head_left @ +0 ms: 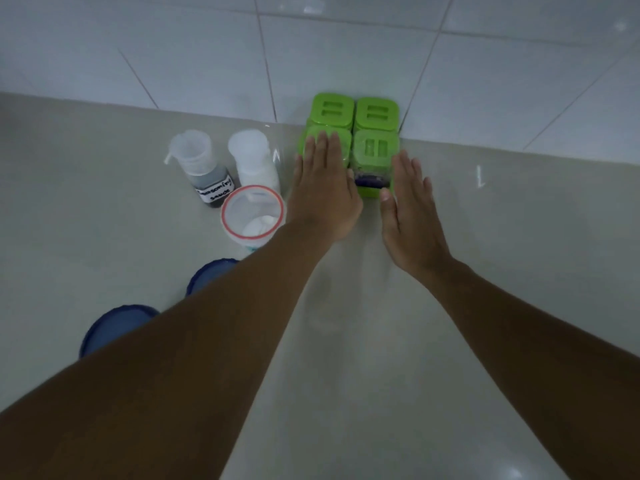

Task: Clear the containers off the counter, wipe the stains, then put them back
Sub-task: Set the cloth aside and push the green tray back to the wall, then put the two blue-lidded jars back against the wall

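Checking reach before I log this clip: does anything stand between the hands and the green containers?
Nothing visible does. The left hand lies flat on the front-left of the four green containers; the right hand is close beside the front-right one. The bottles stand off to the left.

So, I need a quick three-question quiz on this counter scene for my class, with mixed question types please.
1. True or false: the left hand lies flat on one of the green-lidded containers.
2. How many of those containers show? A two, B four, C six.
3. What colour is the rim of the round tub?
Key: 1 true; 2 B; 3 red.
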Demonstrator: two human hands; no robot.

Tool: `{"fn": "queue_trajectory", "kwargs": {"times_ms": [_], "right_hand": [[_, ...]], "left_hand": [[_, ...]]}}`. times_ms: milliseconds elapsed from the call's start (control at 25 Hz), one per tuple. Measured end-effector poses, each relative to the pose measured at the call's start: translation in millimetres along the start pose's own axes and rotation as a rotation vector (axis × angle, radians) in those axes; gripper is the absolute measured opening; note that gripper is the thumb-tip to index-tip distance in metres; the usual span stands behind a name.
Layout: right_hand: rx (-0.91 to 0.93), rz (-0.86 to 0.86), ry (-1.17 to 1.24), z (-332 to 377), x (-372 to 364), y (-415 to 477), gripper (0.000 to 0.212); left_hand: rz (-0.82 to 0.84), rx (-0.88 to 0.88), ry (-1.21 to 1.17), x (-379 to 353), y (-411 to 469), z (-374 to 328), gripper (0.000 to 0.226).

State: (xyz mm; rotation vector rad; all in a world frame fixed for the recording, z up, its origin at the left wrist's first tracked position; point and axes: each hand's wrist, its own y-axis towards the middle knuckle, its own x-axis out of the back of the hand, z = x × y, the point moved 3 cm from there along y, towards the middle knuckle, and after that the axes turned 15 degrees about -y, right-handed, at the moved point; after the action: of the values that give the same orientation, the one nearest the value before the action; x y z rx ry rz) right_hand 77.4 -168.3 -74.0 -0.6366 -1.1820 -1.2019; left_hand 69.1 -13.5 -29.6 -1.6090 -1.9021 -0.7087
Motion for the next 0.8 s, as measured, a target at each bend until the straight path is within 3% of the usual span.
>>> {"fn": "queue_trajectory", "kwargs": {"times_ms": [80, 200, 360, 560, 800], "right_hand": [[0.100, 0.036, -0.141, 13.7, 9.2, -13.8, 0.060], [0.234, 0.034, -0.255, 39.9, 23.9, -30.6, 0.064], [0.298, -0.017, -0.302, 82.4, 36.4, -51.6, 0.062], [0.419, 0.051, -0.193, 136.5, 33.7, -84.7, 0.067], [0.470, 0.128, -0.135, 183.8, 11.2, -116.5, 0.091]], "left_hand": [[0.081, -0.089, 0.242, 14.4, -22.0, 0.0, 0.064], [0.113, -0.134, 0.382, 41.5, -53.2, 12.6, 0.064], [0.066, -0.130, 0.420, 78.3, -94.5, 38.9, 0.064], [0.046, -0.079, 0.397, 111.5, -143.4, 70.7, 0.064], [0.020, -0.013, 0.258, 144.0, -206.8, 115.4, 0.075]]}}
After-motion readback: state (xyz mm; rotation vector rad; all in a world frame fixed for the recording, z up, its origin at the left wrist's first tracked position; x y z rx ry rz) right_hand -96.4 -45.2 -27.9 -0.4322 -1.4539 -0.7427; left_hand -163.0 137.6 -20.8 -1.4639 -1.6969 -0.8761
